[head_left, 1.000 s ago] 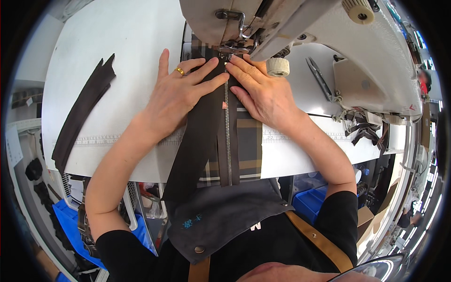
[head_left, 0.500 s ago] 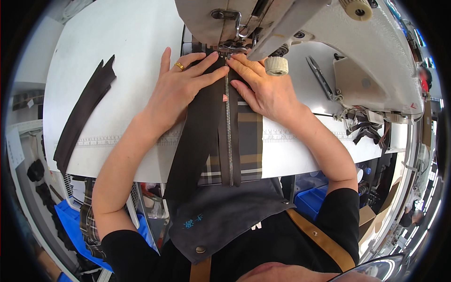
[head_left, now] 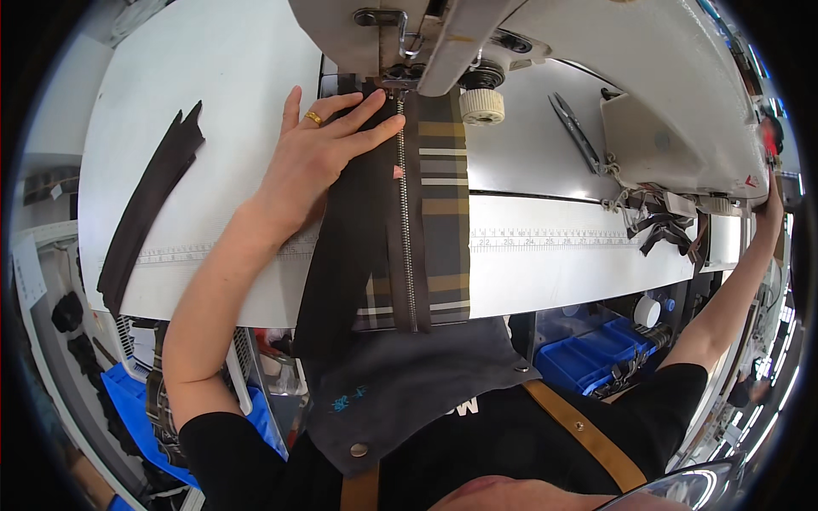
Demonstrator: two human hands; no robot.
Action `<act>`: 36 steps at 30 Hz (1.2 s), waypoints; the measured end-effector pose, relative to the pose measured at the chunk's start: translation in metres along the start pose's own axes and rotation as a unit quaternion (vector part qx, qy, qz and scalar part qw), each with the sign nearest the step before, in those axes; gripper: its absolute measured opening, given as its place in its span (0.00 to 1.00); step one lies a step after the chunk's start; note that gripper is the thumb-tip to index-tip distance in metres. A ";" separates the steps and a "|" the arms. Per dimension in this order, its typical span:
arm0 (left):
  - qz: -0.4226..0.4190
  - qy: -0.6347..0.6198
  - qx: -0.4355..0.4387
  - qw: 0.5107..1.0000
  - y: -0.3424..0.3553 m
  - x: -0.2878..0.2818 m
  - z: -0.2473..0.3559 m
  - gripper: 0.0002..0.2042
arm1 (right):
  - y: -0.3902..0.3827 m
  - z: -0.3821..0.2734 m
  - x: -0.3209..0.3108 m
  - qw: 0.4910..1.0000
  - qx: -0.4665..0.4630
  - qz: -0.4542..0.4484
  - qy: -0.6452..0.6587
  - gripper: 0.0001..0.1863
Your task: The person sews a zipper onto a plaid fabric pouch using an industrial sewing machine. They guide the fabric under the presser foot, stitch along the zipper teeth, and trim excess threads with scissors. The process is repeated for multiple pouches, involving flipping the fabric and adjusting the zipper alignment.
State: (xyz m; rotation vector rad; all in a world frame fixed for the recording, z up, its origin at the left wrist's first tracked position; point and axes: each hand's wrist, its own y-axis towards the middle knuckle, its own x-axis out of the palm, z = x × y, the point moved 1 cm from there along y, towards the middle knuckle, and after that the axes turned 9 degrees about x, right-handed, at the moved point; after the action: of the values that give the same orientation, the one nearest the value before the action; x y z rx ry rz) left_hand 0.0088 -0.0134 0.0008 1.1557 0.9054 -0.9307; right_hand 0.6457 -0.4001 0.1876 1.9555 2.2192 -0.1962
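My left hand (head_left: 319, 153) lies with spread fingers, a gold ring on one, on dark strip fabric (head_left: 336, 268) and the top of a metal zipper (head_left: 405, 238) at the sewing machine's presser foot (head_left: 399, 81). The zipper's dark tape lies over plaid fabric (head_left: 447, 213) in brown, grey and cream. My right hand (head_left: 767, 200) is at the far right end of the sewing machine (head_left: 665, 77), its fingers mostly hidden behind it.
A loose dark strip (head_left: 149, 204) lies at the left of the white table (head_left: 213, 85). Metal tweezers (head_left: 575, 132) and dark scraps (head_left: 660, 234) lie at the right. Blue bins (head_left: 588, 353) are below the table's edge. A distant person (head_left: 750, 387) appears at the far right.
My right hand has left the zipper and moved right to the machine's end, uncovering the plaid fabric. My left hand stays on the fabric. The view has shifted slightly.
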 end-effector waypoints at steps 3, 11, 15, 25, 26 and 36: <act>-0.002 -0.015 -0.016 1.000 -0.001 -0.003 0.003 0.24 | -0.010 0.046 0.004 0.987 -0.036 -0.023 0.153 0.22; 0.017 -0.028 -0.024 0.999 -0.001 -0.005 0.006 0.24 | -0.207 0.011 0.114 0.833 -0.508 0.209 0.062 0.17; 0.015 -0.010 -0.011 1.000 0.002 -0.001 0.005 0.24 | -0.371 0.054 0.259 0.738 -0.629 -0.176 -0.170 0.12; -0.001 -0.014 -0.010 1.000 -0.002 -0.002 0.003 0.27 | -0.398 0.092 0.359 0.665 -0.603 -0.352 -0.265 0.16; -0.002 -0.015 -0.009 1.000 -0.002 -0.002 0.003 0.27 | -0.398 0.094 0.359 0.665 -0.593 -0.357 -0.280 0.17; 0.024 -0.010 -0.015 1.000 -0.001 -0.003 0.005 0.25 | -0.376 0.096 0.360 0.679 -0.548 -0.444 -0.201 0.18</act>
State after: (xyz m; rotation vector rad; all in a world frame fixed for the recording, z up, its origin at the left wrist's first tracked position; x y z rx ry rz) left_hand 0.0074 -0.0176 0.0043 1.1368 0.8698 -0.8855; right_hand 0.2339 -0.1202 0.0082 0.1272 1.9405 0.4577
